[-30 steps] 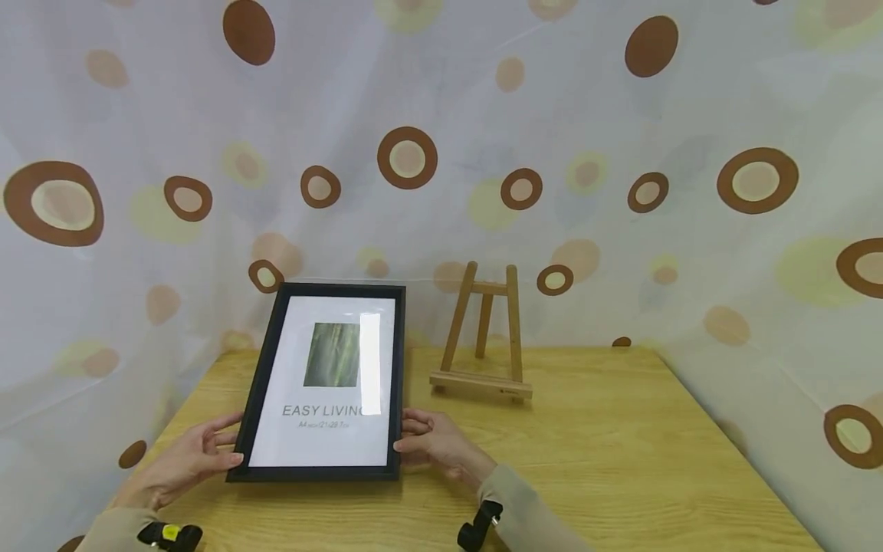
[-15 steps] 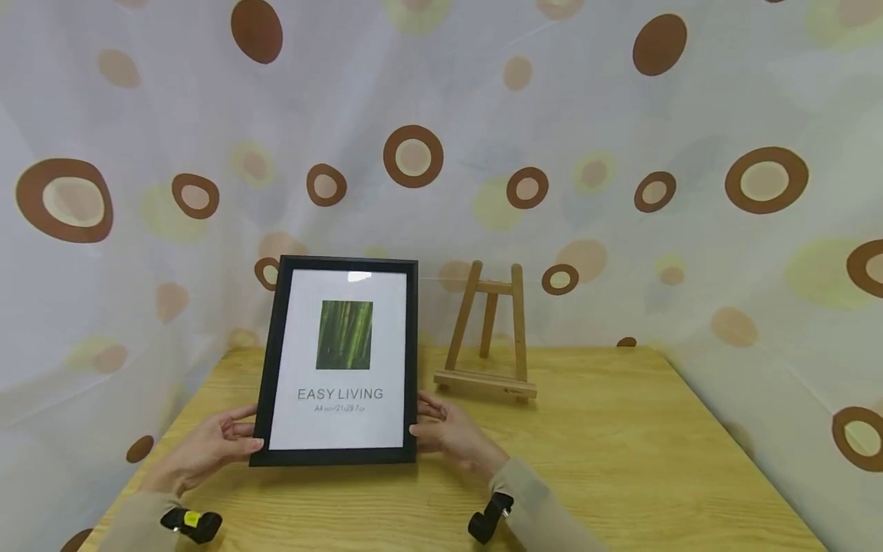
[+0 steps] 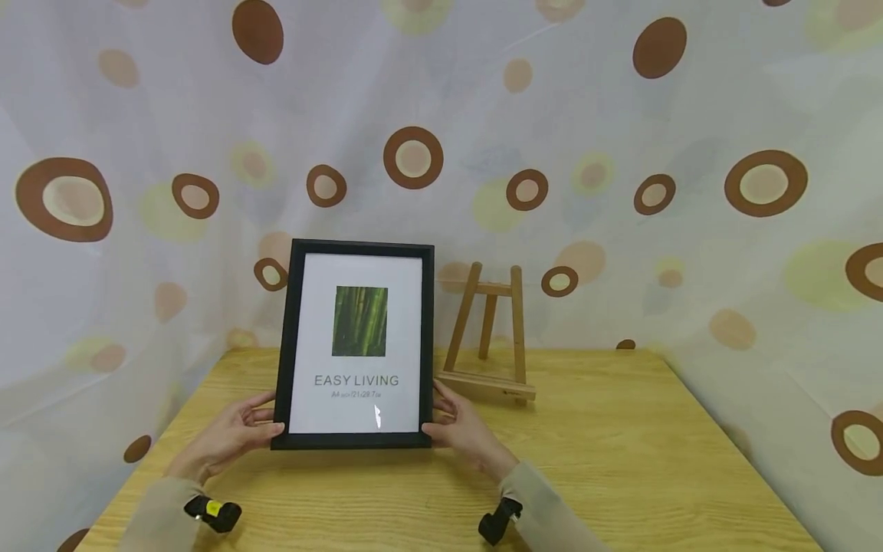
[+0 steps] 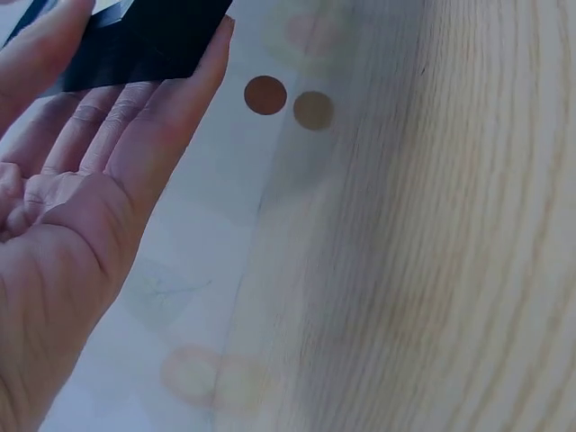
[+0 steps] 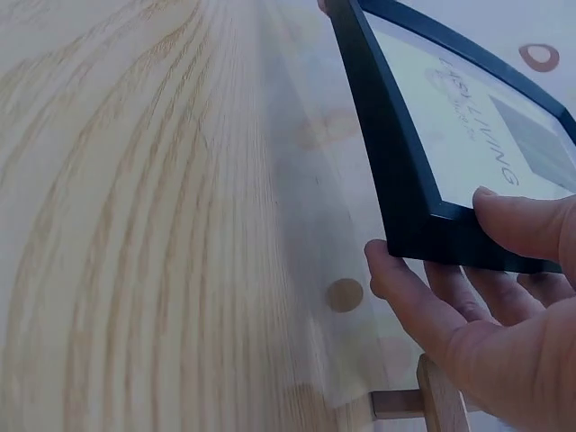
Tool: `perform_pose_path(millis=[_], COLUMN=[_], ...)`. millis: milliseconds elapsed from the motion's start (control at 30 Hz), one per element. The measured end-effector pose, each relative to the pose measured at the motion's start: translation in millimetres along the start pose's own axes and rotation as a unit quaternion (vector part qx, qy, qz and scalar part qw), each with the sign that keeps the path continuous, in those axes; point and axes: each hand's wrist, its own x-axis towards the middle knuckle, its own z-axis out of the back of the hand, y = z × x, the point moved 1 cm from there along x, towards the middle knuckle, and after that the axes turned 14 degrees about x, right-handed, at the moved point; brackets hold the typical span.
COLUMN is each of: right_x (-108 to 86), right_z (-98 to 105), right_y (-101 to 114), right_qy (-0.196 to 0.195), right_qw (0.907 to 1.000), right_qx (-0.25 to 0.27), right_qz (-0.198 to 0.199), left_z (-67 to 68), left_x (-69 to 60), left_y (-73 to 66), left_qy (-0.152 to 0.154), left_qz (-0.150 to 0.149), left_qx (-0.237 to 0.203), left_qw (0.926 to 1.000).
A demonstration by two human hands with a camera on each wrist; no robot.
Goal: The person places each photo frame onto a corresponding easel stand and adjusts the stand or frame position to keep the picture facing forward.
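Clearly, the black picture frame (image 3: 359, 368) is raised off the wooden surface (image 3: 621, 445), its face toward the person and its top leaning slightly back. The left hand's (image 3: 224, 438) grip pinches its lower left side, thumb on the front, and the right hand's (image 3: 471, 437) grip pinches the lower right side likewise. A wooden easel (image 3: 519, 330) stands on the surface just right of the frame, with a spotted sheet (image 3: 455, 92) behind both.
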Motion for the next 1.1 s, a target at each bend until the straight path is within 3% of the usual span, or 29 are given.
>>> perform_pose_path(millis=[400,567,733,933,1100], right_x=[-1.6,-6.2,-8.1,-10.8,-15.1], right_z=[20,31,39,52,62], right_y=[10,17,22,25,31], right_qy=[-0.008,-0.022,-0.042,-0.085,-0.081], right_qw=[0.9987,0.9979,0.9971,0.9948,0.995], right_qx=[-0.019,-0.028,-0.037,-0.04,-0.04], right_qz=[0.048,0.055,0.051,0.041,0.043], left_z=[-12.6,-22.1,-28.2,-40.0,-50.1], left_x=[18.8,25.4,31.4,46.8,59.6], left_y=[-13.3,-22.5,-28.7,-28.3,-27.2], left_qy=[-0.004,0.0,-0.028,-0.028,-0.04], left_qz=[-0.012,-0.024,-0.016,-0.042,-0.036], left_qx=[0.02,0.051,0.064,0.04,0.049], left_qw=[0.9997,0.9984,0.9974,0.9979,0.9973])
